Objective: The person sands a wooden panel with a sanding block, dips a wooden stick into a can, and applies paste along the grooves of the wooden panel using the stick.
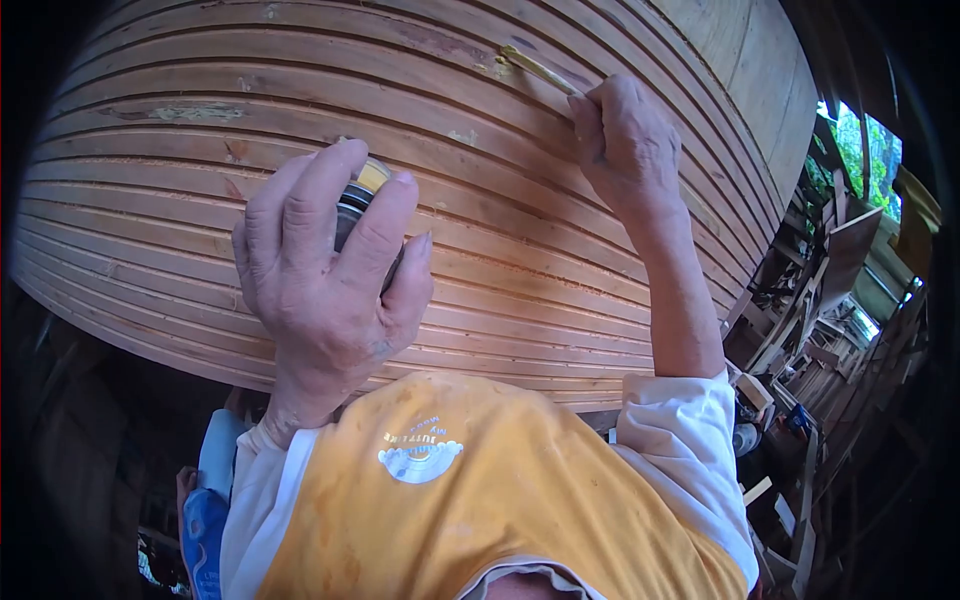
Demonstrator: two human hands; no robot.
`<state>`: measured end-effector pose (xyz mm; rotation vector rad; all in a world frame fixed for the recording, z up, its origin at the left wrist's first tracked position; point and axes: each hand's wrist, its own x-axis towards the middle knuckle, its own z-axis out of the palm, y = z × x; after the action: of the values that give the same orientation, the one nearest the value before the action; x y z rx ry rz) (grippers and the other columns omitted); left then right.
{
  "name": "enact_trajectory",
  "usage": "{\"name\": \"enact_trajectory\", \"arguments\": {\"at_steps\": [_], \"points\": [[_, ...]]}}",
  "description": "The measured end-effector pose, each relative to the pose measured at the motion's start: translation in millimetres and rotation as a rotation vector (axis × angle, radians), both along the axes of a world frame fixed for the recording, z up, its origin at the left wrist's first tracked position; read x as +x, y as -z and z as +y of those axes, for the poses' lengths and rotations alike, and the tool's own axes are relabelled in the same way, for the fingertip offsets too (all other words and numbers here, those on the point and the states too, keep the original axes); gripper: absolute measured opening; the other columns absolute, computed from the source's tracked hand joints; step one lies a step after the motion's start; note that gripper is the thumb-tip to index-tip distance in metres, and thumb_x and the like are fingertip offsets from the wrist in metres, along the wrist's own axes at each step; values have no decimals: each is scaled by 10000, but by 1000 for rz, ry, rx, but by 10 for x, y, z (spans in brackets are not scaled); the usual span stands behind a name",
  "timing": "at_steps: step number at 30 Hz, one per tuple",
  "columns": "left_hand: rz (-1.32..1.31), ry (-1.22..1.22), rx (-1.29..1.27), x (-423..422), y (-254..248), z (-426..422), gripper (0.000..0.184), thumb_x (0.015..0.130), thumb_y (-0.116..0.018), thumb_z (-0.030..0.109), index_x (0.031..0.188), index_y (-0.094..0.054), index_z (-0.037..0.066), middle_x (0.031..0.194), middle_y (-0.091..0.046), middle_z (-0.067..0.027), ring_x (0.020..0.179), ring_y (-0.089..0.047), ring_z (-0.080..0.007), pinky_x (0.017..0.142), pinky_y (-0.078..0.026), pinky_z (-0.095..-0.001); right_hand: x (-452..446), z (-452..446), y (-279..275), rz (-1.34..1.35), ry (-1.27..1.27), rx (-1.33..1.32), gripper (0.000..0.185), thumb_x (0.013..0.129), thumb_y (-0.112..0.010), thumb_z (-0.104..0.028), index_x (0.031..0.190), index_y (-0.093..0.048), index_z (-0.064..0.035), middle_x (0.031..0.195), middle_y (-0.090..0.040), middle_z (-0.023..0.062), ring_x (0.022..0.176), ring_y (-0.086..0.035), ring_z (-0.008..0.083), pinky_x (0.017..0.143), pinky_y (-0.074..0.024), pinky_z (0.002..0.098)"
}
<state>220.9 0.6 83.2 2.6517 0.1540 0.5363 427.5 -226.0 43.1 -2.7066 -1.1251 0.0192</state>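
My left hand (325,265) is wrapped around a small dark round container (354,200) with something yellow at its top; much of it is hidden behind the fingers. Pinched in my right hand (632,145) is a thin wooden stick (542,72). Its far tip carries yellowish paste and meets a paste smear (492,68) on the planked wooden surface (480,260). That surface curves and is made of narrow reddish-brown planks with dark grooves between them. Pale patches (195,113) mark some of the planks farther left.
Scrap boards and pieces of wood (800,330) are piled at the right. Smoother pale wood panels (720,40) adjoin the grooved planks at the upper right. A blue item with white lettering (204,530) shows at the lower left, beside a hand partly in view.
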Motion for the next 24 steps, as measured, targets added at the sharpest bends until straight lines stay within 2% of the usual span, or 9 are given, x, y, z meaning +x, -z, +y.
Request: {"name": "enact_trajectory", "arguments": {"at_steps": [7,10,14,15,18,22,24], "points": [[-7,-5,-2,5,10,7,356,773,-771,242,1120,-765,166,1288,-666,-101,1110,-636,-327,929,-491,-459,86,-78,98,-23,-8,9,208,949,-725,-202,940,-567,-67,887,-639,153,836,-660,380,712,-535,491],[-22,13,-17,4,40,-19,350,780,-765,238,1122,-767,161,1284,-668,-107,1109,-638,-331,928,-499,-462,87,107,39,-35,-36,48,219,942,-737,-206,931,-568,-67,862,-633,152,819,-656,380,714,-530,492],[21,2,5,2,-37,-6,346,789,-760,236,1124,-768,150,1287,-667,-122,1112,-637,-339,922,-511,-470,149,-104,36,18,0,18,230,949,-738,-230,926,-577,-67,842,-645,156,830,-658,381,723,-525,486],[26,2,-5,-4,-43,12,363,784,-767,212,1139,-760,138,1295,-664,-132,1121,-632,-352,939,-511,-480,117,-92,5,63,60,0,233,981,-725,-255,932,-592,-71,859,-643,158,796,-648,396,720,-519,486],[31,41,-45,6,-40,-18,400,774,-782,164,1168,-744,113,1311,-657,-152,1140,-622,-380,972,-511,-501,95,159,-19,-13,27,50,247,980,-727,-274,942,-597,-68,855,-646,168,781,-640,405,716,-518,493],[37,30,-34,-6,-67,-3,401,774,-781,169,1169,-744,114,1310,-658,-150,1140,-622,-382,974,-510,-501,153,17,-4,30,45,-54,253,957,-725,-266,922,-578,-63,876,-656,154,833,-657,386,720,-519,497],[43,16,-32,-16,-72,13,402,774,-780,170,1170,-744,115,1309,-659,-149,1138,-623,-381,973,-510,-502,155,-15,-5,82,63,-12,262,959,-722,-276,912,-576,-64,845,-645,160,824,-654,387,720,-516,499]]}}
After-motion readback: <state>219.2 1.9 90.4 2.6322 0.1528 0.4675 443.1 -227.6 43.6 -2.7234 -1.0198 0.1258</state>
